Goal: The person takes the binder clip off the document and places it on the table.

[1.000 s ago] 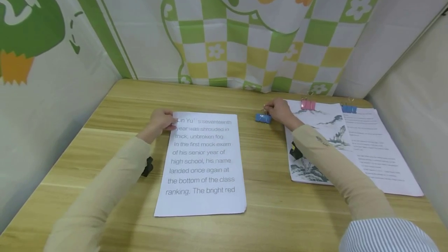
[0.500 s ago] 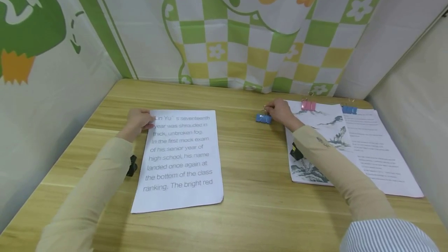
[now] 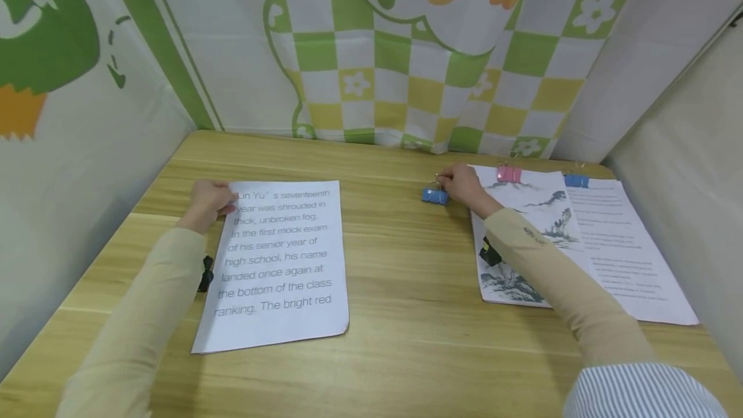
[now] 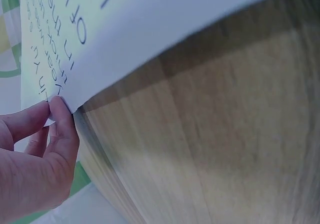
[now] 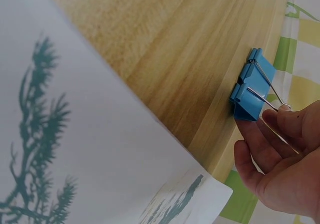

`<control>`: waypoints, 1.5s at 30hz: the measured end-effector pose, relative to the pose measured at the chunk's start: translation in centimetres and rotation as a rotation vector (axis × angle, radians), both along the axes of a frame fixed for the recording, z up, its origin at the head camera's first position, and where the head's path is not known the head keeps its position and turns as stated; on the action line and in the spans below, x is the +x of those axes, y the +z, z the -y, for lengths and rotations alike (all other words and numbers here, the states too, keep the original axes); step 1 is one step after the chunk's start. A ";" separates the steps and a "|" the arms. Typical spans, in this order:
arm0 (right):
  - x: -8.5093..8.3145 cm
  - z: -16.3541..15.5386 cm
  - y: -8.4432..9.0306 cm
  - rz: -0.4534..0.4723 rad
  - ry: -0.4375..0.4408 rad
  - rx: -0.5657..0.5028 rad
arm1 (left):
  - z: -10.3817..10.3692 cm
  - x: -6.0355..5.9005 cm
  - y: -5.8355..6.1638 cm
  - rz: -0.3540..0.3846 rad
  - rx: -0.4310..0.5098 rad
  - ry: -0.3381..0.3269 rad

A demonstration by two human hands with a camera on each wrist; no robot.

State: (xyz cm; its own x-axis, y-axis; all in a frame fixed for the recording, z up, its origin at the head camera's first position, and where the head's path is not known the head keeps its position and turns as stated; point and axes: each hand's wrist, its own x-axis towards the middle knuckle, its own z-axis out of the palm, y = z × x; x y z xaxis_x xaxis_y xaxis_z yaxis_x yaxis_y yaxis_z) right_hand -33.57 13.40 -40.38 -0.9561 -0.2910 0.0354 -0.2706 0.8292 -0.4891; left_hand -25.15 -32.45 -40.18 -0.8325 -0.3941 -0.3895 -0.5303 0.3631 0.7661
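Note:
In the head view, my left hand (image 3: 208, 204) pinches the top left corner of a sheaf of paper (image 3: 278, 257) printed with large English text. The left wrist view shows thumb and finger meeting at that paper's corner (image 4: 55, 83), with the bare wood surface beyond its edge. Over to the right, my right hand (image 3: 463, 187) holds a blue binder clip (image 3: 435, 196) by its wire handle. Up close in the right wrist view, thumb and fingers grip the wire loops of the blue clip (image 5: 252, 86); its jaws have no paper in them.
Under my right forearm lies a stack with an ink landscape (image 3: 522, 211), fastened at the top by a pink binder clip (image 3: 509, 175). Text pages (image 3: 633, 244) with another blue binder clip (image 3: 576, 180) lie partly beneath it. A checkered curtain (image 3: 395, 82) hangs behind the wooden table (image 3: 406, 340).
My left hand has moved to the left, taking the printed paper with it. The right hand and its blue binder clip have stayed in place.

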 end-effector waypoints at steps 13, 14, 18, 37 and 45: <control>0.0 -0.8 0.2 -0.007 -0.015 0.012 | -1.1 -0.9 0.3 0.004 -0.048 0.022; 0.0 -0.9 0.2 -0.009 -0.014 0.012 | -1.2 -0.9 0.2 0.002 -0.049 0.017; 0.1 -1.5 0.2 -0.003 -0.018 0.013 | -1.5 -1.0 0.2 0.001 -0.041 -0.019; 0.7 -11.4 1.2 -0.015 -0.145 -0.002 | -0.9 -0.8 -0.4 0.031 -0.019 -0.029; 1.6 -14.8 2.1 -0.002 -0.191 0.008 | -0.4 -0.3 -0.3 0.051 -0.025 -0.024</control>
State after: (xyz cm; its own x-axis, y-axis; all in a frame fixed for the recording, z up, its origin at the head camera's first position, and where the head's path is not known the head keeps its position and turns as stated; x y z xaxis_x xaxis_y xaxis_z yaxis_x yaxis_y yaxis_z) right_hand -31.99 28.15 -38.32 -0.9939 -0.1042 0.0355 -0.1084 0.8696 -0.4817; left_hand -25.49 -32.03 -40.47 -0.8212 -0.3839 -0.4222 -0.5593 0.3950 0.7288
